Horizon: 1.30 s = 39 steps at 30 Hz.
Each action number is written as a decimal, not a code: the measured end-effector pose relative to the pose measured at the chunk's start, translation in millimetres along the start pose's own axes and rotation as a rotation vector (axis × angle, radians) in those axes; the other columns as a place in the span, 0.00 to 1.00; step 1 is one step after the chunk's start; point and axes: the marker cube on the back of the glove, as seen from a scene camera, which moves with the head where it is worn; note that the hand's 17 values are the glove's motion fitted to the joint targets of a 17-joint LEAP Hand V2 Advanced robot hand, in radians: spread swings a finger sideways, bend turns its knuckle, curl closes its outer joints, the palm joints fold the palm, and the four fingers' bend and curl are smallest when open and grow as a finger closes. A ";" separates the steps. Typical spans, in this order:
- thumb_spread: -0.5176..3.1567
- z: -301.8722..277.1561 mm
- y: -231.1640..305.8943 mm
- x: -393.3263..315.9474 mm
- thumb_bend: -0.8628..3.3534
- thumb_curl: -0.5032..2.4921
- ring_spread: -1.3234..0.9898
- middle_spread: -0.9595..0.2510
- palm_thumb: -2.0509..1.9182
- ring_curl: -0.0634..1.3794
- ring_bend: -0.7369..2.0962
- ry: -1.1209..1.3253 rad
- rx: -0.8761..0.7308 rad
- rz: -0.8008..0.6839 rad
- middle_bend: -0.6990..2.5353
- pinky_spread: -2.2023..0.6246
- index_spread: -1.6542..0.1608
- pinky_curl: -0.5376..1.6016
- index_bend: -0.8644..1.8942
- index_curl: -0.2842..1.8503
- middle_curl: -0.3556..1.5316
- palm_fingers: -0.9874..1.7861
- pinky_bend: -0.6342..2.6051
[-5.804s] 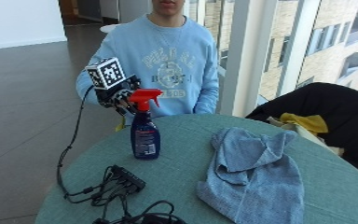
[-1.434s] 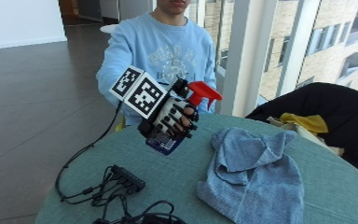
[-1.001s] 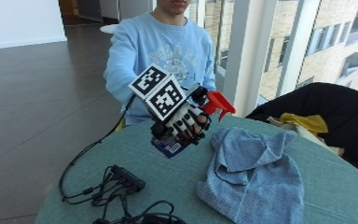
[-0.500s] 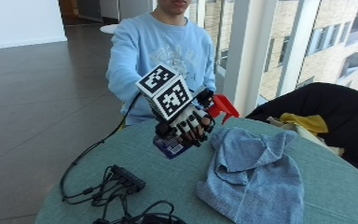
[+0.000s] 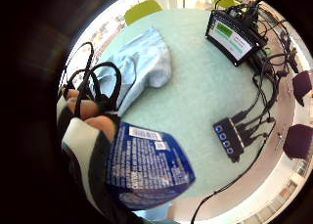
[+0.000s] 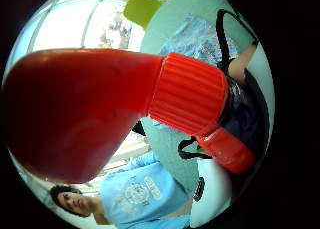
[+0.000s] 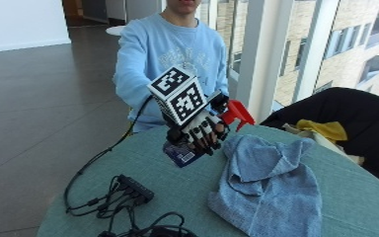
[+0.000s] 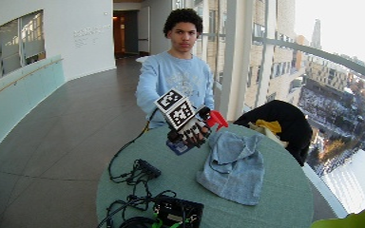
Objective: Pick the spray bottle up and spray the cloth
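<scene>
My gloved right hand (image 7: 201, 132) grips the spray bottle (image 7: 181, 153) and holds it tilted above the round green table (image 7: 150, 163). The bottle's red trigger head (image 7: 237, 113) points toward the blue cloth (image 7: 268, 187), which lies crumpled on the table just beside the hand. The little finger side palm view shows the bottle's dark blue labelled body (image 5: 146, 165) against my fingers (image 5: 88, 111), with the cloth (image 5: 142, 67) beyond. The red head and ribbed cap (image 6: 185, 94) fill the thumb side palm view, with the cloth (image 6: 200, 39) behind. In the wide outside view the hand (image 8: 188, 130) hovers next to the cloth (image 8: 233, 166).
A black hub with cables (image 7: 133, 190) lies on the table's near left. A black box with a green screen (image 8: 179, 211) sits at the front edge. A chair draped with a black jacket and yellow cloth (image 7: 337, 128) stands beside the table on the right.
The hand lifted the bottle off the table, carried it toward the cloth and tipped it so the red head faces the cloth. In the last half second it barely moved.
</scene>
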 end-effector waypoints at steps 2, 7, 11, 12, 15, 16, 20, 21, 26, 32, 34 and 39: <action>0.29 0.4 0.0 0.2 0.20 0.39 0.53 0.71 0.76 0.31 0.46 0.000 0.000 0.000 0.32 0.77 0.77 0.43 0.37 0.32 0.42 0.79 0.30; 0.29 -0.3 0.2 0.1 0.20 0.39 0.53 0.71 0.76 0.31 0.46 0.007 -0.004 0.006 0.32 0.77 0.77 0.43 0.37 0.32 0.42 0.79 0.30; 0.29 -2.8 -0.5 -0.2 0.20 0.39 0.53 0.71 0.76 0.31 0.46 0.017 -0.009 0.006 0.32 0.77 0.77 0.43 0.37 0.32 0.42 0.79 0.30; 0.29 -3.2 -0.7 -0.3 0.20 0.39 0.53 0.71 0.76 0.31 0.46 0.017 -0.010 0.006 0.32 0.77 0.77 0.43 0.37 0.32 0.42 0.79 0.30; 0.29 -3.7 -1.7 -0.7 0.20 0.39 0.53 0.71 0.76 0.31 0.46 0.013 -0.013 0.007 0.32 0.77 0.77 0.43 0.37 0.32 0.43 0.79 0.30; 0.29 -3.6 -2.0 -0.7 0.20 0.39 0.53 0.71 0.76 0.31 0.46 0.013 -0.014 0.008 0.32 0.77 0.77 0.43 0.37 0.32 0.43 0.79 0.30; 0.29 -1.7 -2.5 -0.1 0.20 0.39 0.53 0.71 0.76 0.31 0.46 0.015 -0.022 0.013 0.32 0.77 0.77 0.43 0.37 0.32 0.42 0.79 0.30; 0.29 -1.0 -2.5 -0.1 0.20 0.40 0.53 0.71 0.76 0.31 0.46 0.014 -0.024 0.014 0.32 0.77 0.77 0.43 0.37 0.32 0.42 0.79 0.30; 0.29 1.9 -2.5 0.6 0.20 0.40 0.53 0.71 0.76 0.31 0.46 0.009 -0.033 0.017 0.32 0.77 0.77 0.43 0.37 0.32 0.42 0.79 0.30; 0.29 3.3 -1.6 -3.0 0.20 0.40 0.53 0.71 0.76 0.31 0.46 0.002 -0.030 0.006 0.32 0.77 0.77 0.43 0.37 0.32 0.42 0.79 0.30; 0.29 4.5 -0.7 -7.7 0.20 0.40 0.53 0.71 0.76 0.30 0.46 -0.015 -0.028 -0.009 0.32 0.77 0.77 0.43 0.37 0.32 0.42 0.79 0.30; 0.29 11.0 4.1 -31.3 0.20 0.40 0.53 0.71 0.76 0.30 0.45 -0.133 -0.010 -0.089 0.32 0.77 0.77 0.43 0.37 0.32 0.42 0.79 0.30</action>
